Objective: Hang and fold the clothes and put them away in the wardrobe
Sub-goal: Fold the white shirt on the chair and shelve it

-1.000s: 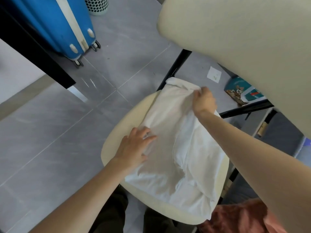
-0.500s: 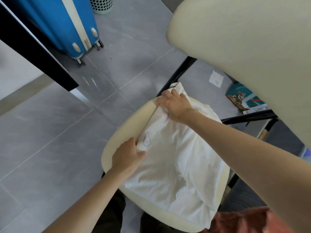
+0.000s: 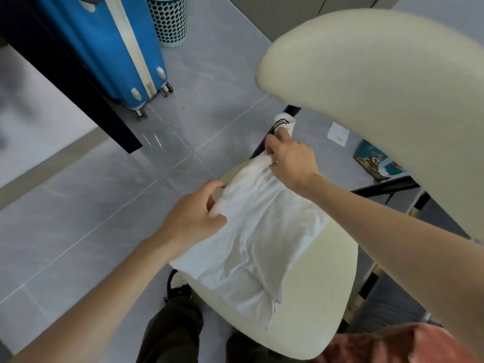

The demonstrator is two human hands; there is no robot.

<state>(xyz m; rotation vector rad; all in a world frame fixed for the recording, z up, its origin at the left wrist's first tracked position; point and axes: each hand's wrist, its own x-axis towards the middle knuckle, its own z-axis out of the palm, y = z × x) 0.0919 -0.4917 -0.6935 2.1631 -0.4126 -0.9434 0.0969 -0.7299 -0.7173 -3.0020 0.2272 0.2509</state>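
A white folded garment [image 3: 256,244] lies on the cream seat of a chair [image 3: 314,297]. My left hand [image 3: 193,216] grips the garment's left edge, fingers curled into the cloth. My right hand [image 3: 290,159] grips the bunched far end of the garment, where a collar with a small label [image 3: 282,122] sticks out past the seat's far edge. The far part of the cloth is lifted and gathered between both hands.
The chair's cream backrest [image 3: 379,87] fills the upper right. A blue suitcase [image 3: 110,48] and a perforated bin [image 3: 169,19] stand on the grey tiled floor at the back left. A dark table leg [image 3: 78,82] slants at left. Reddish cloth [image 3: 392,344] lies at bottom right.
Both hands have closed on the garment's far and left edges and drawn the cloth together. The camera view shifted so the seat sits lower right.
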